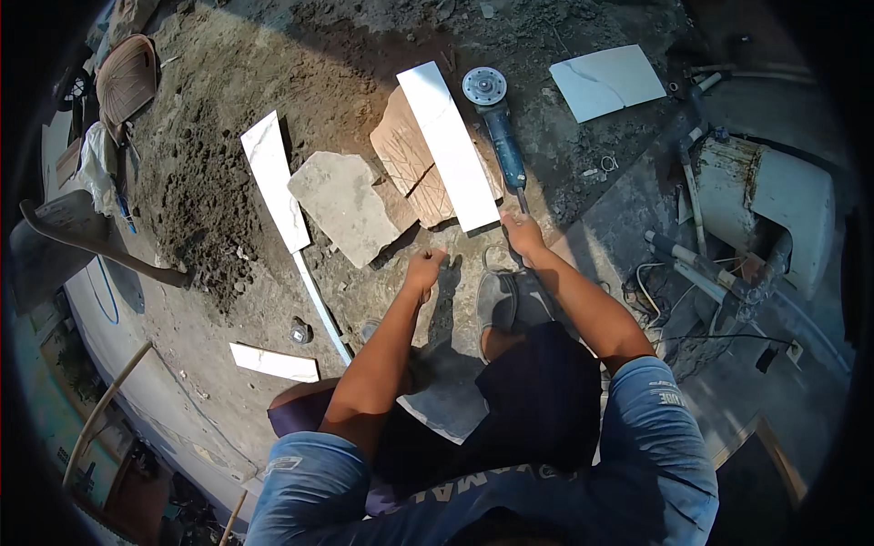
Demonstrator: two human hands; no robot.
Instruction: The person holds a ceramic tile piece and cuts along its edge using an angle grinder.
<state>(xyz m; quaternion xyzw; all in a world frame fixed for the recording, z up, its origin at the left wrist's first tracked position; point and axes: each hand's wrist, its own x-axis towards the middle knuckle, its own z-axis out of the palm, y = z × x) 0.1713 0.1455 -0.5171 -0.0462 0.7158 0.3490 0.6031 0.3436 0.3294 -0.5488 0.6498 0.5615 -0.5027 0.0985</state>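
A long white tile strip (449,150) lies slantwise across a reddish stone slab (401,150). My right hand (523,237) is closed at the strip's near right corner, where the cord of an angle grinder (503,141) also runs; I cannot make out which it grips. The blue grinder lies right of the strip, its round disc facing up at the far end. My left hand (424,273) is curled closed over the ground, nearest to a flat grey stone slab (341,205). Whatever its fingers hold, if anything, is hidden.
Further tile pieces lie left (276,187), near left (273,362) and far right (608,82). A thin strip (320,305) runs beside my left arm. Loose soil (196,182) spreads leftward. A broken white fixture (774,205), pipes and cables (674,273) crowd the right.
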